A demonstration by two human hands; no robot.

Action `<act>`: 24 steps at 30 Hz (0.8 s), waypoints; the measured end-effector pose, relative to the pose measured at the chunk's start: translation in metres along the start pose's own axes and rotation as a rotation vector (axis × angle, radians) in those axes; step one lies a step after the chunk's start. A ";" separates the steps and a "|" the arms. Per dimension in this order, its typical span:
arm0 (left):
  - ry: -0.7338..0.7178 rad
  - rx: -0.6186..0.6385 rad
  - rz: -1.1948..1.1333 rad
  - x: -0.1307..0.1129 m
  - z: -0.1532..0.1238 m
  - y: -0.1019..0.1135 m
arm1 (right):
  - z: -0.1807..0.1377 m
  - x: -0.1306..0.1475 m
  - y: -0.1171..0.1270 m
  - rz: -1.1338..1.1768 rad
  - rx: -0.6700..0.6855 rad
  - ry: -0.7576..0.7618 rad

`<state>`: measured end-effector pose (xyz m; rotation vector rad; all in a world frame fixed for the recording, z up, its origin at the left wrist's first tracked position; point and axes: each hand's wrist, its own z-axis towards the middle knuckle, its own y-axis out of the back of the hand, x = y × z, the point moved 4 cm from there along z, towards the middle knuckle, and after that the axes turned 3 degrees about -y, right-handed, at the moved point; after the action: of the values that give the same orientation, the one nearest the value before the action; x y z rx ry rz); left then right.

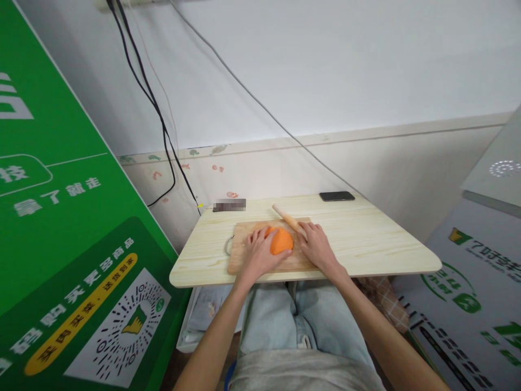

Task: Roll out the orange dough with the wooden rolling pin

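Observation:
A smooth orange lump of dough (281,242) sits on the wooden cutting board (252,266), near the table's front edge. Curved over its left side is my left hand (262,252), with the fingertips behind it and the thumb along its front. My right hand (318,245) is closed on the near end of a wooden rolling pin (288,218). The pin slants away to the upper left, its far end reaching past the board's back edge. My right palm hides the near end. A metal ring handle (228,245) shows at the board's left side.
On the pale wooden table (378,247), a black phone (337,196) lies at the back right and a dark, blurred-out object (230,205) at the back left. A green printed panel (81,217) flanks the left; a grey cabinet (459,304) flanks the right. Cables (163,125) hang along the wall.

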<state>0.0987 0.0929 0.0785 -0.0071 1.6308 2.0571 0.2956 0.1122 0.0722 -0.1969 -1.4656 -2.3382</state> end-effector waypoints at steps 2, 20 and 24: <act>-0.014 0.013 0.019 -0.002 0.000 0.000 | 0.000 0.002 0.001 0.018 0.010 0.016; -0.047 0.034 0.051 -0.007 0.000 0.002 | 0.008 0.018 0.012 -0.120 0.143 0.083; -0.052 0.028 0.047 -0.007 0.001 0.000 | 0.011 0.016 0.013 -0.076 0.136 0.096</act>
<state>0.1049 0.0909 0.0813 0.0947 1.6427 2.0520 0.2847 0.1128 0.0931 0.0072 -1.6024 -2.2616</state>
